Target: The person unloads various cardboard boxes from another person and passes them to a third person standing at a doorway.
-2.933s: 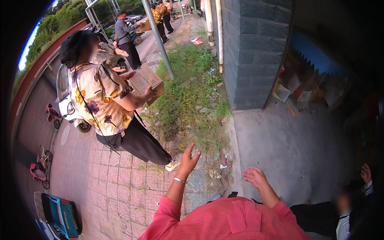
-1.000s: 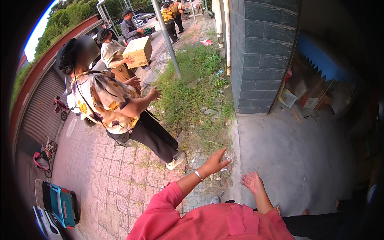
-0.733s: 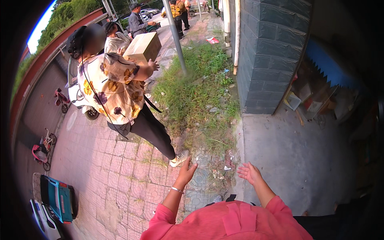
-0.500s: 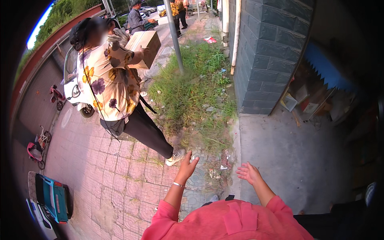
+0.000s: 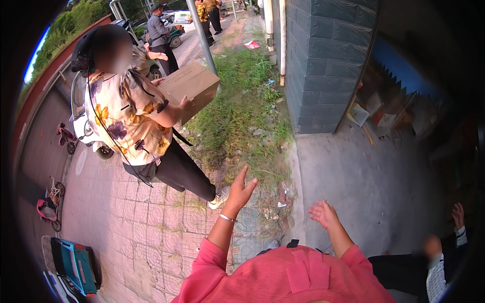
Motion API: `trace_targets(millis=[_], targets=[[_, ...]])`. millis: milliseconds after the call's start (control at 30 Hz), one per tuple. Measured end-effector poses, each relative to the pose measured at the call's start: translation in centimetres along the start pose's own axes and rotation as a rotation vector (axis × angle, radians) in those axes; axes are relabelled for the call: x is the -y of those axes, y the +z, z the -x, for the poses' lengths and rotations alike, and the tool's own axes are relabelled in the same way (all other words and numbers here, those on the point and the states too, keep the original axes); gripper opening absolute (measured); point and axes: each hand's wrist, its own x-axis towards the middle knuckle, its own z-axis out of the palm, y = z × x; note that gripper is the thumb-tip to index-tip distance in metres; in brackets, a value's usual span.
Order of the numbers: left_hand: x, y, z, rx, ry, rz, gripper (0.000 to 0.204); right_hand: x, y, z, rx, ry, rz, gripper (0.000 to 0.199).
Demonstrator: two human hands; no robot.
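Observation:
My left hand is stretched out in front of me with its fingers extended and the thumb apart; a bangle circles the wrist. My right hand reaches forward beside it, palm turned inward and fingers spread. Both hold nothing. Ahead and to the left, a person in a flowered shirt grips a brown cardboard box in both hands. The box is well beyond my reach, apart from my hands. Part of another person's arm shows behind that person, with a hand held out above the box.
A grassy strip with litter lies ahead, a metal pole at its far end. A grey brick pillar stands right of it. A teal vehicle is at lower left. At right, another person's hand is raised beside a patterned sleeve.
The person with the box has turned toward me and brought the box lower and to the right. My hands have moved slightly forward. Another person's hands and sleeve have appeared at the right.

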Motion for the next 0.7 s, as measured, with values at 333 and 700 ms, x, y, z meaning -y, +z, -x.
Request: trace_targets(millis=[333, 700], targets=[[-8.1, -1.9, -4.5, -0.156, 0.315, -0.345, 0.045, -1.5, -6.4, -4.7, -0.158, -0.002, 0.019, 0.062], [-18.2, 7.8, -7.5, 0.444, 0.343, -1.09, 0.075, -12.3, 5.6, -10.7, 0.189, 0.264, -0.716, 0.066]])
